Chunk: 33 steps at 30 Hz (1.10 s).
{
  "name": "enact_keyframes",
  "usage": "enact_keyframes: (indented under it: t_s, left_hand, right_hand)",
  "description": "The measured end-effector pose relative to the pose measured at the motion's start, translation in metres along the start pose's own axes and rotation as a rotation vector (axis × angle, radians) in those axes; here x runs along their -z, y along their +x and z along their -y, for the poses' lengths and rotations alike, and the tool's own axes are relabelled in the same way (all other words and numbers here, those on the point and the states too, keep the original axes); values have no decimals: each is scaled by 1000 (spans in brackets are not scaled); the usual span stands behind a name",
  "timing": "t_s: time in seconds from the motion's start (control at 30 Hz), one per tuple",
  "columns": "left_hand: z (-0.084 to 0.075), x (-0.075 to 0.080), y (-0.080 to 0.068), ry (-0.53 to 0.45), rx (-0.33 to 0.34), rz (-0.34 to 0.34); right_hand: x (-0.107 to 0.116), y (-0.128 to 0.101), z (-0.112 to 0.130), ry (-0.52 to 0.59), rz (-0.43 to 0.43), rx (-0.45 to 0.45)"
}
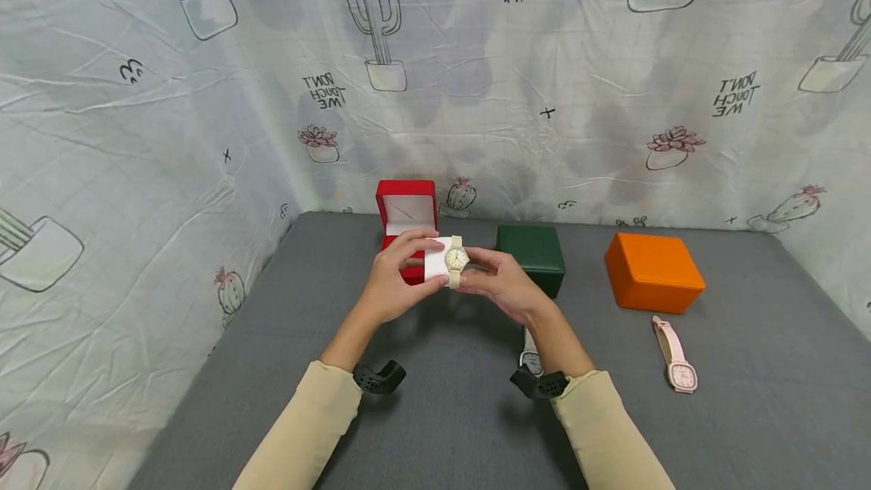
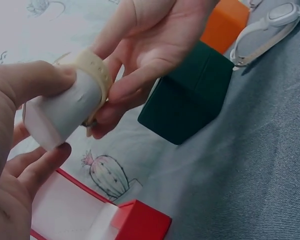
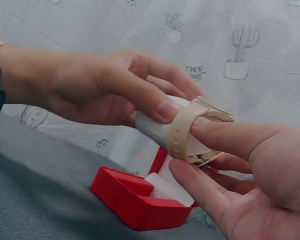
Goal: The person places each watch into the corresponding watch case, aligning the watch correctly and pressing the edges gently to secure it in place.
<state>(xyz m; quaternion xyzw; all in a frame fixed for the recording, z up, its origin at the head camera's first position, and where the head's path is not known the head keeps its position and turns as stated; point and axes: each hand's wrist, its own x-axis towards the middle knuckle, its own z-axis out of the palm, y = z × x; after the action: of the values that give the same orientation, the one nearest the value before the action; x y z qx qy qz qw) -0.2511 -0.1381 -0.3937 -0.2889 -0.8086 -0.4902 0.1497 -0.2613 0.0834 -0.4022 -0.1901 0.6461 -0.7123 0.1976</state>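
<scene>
My left hand grips a white watch pillow between thumb and fingers, above the grey table. A cream-strapped wristwatch with a round pale dial is looped around the pillow's right end. With thumb and fingers, my right hand pinches the watch's strap; a buckle shows below it in the right wrist view. Behind and below the hands, a red watch box stands with its lid up, white lining showing. In the head view the hands hide part of that box.
A shut green box stands right of the hands, an orange box farther right. A pink-strapped watch lies before the orange box. A white watch lies partly under the right forearm. A cactus-print cloth hangs behind the table.
</scene>
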Motion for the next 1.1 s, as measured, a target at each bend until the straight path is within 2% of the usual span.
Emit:
enact_keyframes:
  t_s: [0.03, 0.23, 0.4, 0.53, 0.87, 1.1]
  left_hand:
    - [-4, 0, 0, -22, 16, 2]
    - [-2, 0, 0, -112, 69, -1]
    - [0, -1, 0, -105, 55, 6]
    - [0, -2, -1, -105, 51, 11]
    - [-5, -1, 0, -92, 64, 48]
    - [-6, 0, 3, -136, 64, 35]
  right_hand:
    - [1, 0, 1, 0, -1, 1]
    - [6, -5, 10, -35, 8, 30]
    - [6, -6, 15, -144, 15, 51]
    - [6, -7, 18, -183, 12, 51]
    - [3, -4, 18, -239, 22, 49]
    - [5, -5, 18, -206, 6, 92]
